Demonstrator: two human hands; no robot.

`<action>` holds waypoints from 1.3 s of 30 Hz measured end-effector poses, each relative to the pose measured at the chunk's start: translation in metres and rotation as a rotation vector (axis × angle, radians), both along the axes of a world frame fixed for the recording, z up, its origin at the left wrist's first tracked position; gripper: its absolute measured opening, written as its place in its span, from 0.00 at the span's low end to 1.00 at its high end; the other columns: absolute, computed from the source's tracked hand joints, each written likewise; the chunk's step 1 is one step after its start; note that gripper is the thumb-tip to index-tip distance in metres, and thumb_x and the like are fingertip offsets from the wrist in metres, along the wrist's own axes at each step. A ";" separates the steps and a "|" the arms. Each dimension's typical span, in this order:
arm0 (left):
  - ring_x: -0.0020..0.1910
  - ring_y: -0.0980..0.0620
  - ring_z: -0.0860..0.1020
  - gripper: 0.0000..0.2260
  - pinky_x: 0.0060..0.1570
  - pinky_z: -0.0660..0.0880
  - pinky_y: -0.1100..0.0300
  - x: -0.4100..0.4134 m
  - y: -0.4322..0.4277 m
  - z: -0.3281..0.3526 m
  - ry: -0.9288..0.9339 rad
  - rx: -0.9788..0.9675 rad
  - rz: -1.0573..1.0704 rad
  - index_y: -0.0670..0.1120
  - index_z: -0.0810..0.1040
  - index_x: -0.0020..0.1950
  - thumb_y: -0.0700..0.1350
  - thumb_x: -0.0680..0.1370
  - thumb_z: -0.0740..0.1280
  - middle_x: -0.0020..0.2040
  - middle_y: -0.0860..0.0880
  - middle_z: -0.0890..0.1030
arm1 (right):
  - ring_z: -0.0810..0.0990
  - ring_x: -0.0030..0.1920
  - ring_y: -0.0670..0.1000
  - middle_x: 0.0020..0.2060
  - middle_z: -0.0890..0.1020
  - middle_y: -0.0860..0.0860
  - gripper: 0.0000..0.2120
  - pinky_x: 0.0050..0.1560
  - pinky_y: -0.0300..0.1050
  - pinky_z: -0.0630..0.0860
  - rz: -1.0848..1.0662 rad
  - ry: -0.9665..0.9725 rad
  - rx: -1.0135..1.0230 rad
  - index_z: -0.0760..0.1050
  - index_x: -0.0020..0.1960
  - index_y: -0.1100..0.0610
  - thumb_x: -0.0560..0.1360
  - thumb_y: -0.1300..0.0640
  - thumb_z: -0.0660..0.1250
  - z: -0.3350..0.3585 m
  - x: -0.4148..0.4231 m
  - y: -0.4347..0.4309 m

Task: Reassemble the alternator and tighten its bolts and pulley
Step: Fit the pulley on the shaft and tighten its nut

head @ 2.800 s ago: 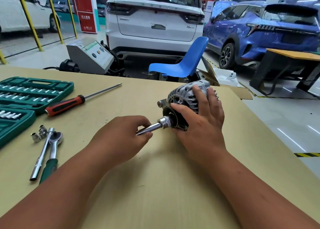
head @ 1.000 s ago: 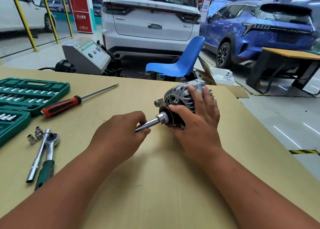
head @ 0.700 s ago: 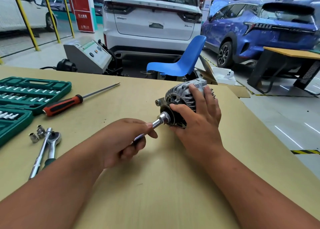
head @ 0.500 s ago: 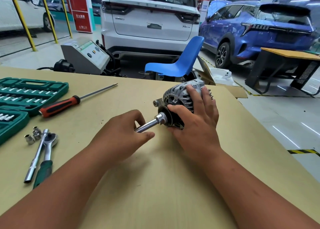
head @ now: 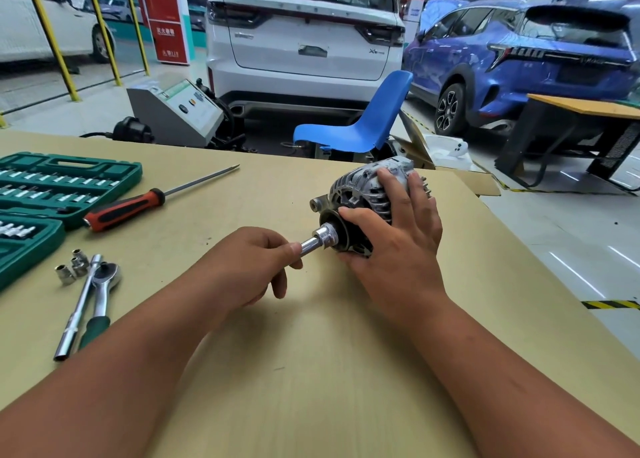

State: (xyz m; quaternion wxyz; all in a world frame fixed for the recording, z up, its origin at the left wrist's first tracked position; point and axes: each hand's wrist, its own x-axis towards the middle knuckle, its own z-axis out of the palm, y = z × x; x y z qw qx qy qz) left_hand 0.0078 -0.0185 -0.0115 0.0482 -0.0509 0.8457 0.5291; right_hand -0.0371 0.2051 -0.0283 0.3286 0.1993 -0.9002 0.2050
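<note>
A grey ribbed alternator point(head: 360, 187) lies on its side on the tan table point(head: 311, 371), its black pulley point(head: 329, 220) facing me. My right hand point(head: 398, 239) lies over the housing and grips it, thumb against the pulley. A chrome socket on an extension bar point(head: 317, 241) sits on the pulley's centre. My left hand point(head: 249, 267) holds the bar's near end between thumb and fingers; that end is hidden in the hand.
At the left lie a ratchet point(head: 100, 295), a chrome tube wrench point(head: 78, 308), three loose sockets point(head: 72, 267), a red-handled screwdriver point(head: 138, 205) and an open green socket case point(head: 52, 187). Beyond the table's far edge stand a blue chair point(head: 360, 125) and parked cars.
My left hand has kept twisting the extension bar, its fingers shifting grip around it. The alternator and my right hand have stayed in place.
</note>
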 end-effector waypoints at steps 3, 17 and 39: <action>0.27 0.57 0.74 0.09 0.32 0.69 0.57 0.000 0.001 -0.003 0.198 -0.271 0.070 0.55 0.82 0.43 0.56 0.81 0.70 0.34 0.56 0.83 | 0.48 0.84 0.61 0.82 0.61 0.50 0.24 0.81 0.66 0.46 -0.005 0.003 0.002 0.80 0.63 0.39 0.69 0.44 0.81 0.000 0.000 -0.001; 0.30 0.53 0.73 0.13 0.35 0.68 0.57 0.000 0.004 -0.002 0.076 -0.244 0.058 0.55 0.85 0.44 0.58 0.83 0.67 0.34 0.53 0.78 | 0.48 0.84 0.61 0.82 0.60 0.50 0.24 0.80 0.68 0.48 -0.008 0.017 0.006 0.80 0.64 0.38 0.70 0.43 0.81 -0.002 -0.002 0.000; 0.24 0.53 0.65 0.10 0.21 0.60 0.66 0.008 -0.017 0.010 -0.186 0.483 -0.028 0.48 0.87 0.52 0.49 0.83 0.67 0.39 0.41 0.81 | 0.46 0.84 0.60 0.82 0.60 0.49 0.23 0.81 0.65 0.45 0.000 -0.007 0.009 0.80 0.64 0.38 0.71 0.44 0.80 0.000 0.000 0.000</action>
